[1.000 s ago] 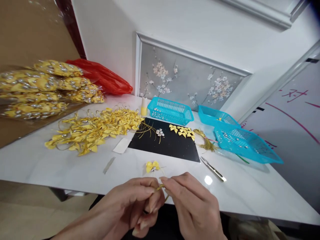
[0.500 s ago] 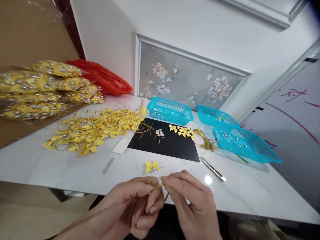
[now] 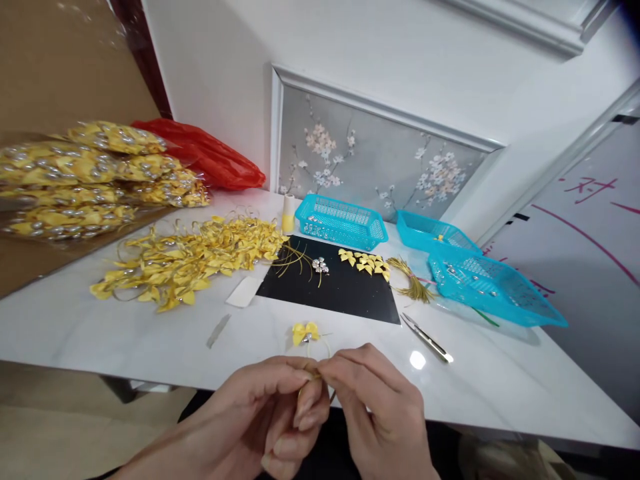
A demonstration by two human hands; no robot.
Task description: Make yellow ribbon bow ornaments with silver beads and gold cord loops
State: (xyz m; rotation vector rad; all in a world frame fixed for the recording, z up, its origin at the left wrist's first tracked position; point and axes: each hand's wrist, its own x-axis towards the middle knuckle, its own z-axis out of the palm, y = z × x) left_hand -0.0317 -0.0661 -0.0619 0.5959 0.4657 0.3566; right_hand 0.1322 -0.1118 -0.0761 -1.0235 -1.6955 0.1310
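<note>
My left hand [image 3: 283, 407] and my right hand [image 3: 383, 403] meet at the table's front edge, fingertips almost touching. Both pinch a thin olive-gold cord [image 3: 316, 375], mostly covered by the fingers. Just beyond them lies a small yellow ribbon flower [image 3: 305, 332] with a silvery bead at its base, and a pale loop of cord runs from it toward my fingertips. Whether a knot is in the cord cannot be seen. Farther off, silver beads [image 3: 321, 265] and yellow ribbon bows [image 3: 365, 261] lie on a black mat [image 3: 325, 297].
A heap of finished-looking yellow flowers [image 3: 190, 260] spreads left, with bagged ones [image 3: 65, 163] behind. A cord bundle [image 3: 413, 283], snips [image 3: 427, 339], and blue baskets [image 3: 343, 223] holding beads sit right and back. A thread spool [image 3: 289, 213] stands by the mat.
My right hand has moved slightly left, bringing its fingertips against my left fingers. Less of the cord shows between them. The flower stays in place.
</note>
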